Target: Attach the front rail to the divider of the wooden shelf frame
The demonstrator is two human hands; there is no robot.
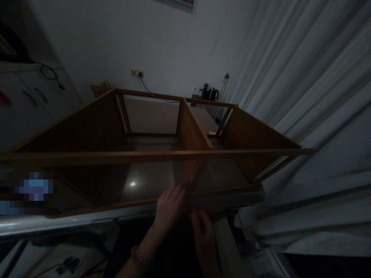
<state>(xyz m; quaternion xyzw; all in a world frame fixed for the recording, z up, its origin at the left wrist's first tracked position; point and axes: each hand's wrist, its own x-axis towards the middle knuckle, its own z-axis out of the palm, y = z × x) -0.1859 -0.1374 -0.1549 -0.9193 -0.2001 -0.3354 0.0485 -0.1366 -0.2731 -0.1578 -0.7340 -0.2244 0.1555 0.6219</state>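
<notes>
A brown wooden frame point(156, 156), open at the top and split by a middle divider panel point(194, 129), rests on a surface in front of me. My left hand point(170, 204), with a beaded bracelet point(137, 256) at the wrist, is at the frame's lower front edge beside the divider's upright. Its fingers are bent and closed, but their tips and anything inside them are hidden. Lower and to the right is my right hand point(203, 227), its fingers curled in. Dimness and blur hide what, if anything, it holds.
A white curtain point(324, 116) hangs close along the right. Behind the frame, a black kettle point(213, 94) stands near the wall, and a cord runs from a wall socket point(137, 73). White cabinets point(26, 96) are at the left; a shiny metal bar point(52, 222) lies below the frame.
</notes>
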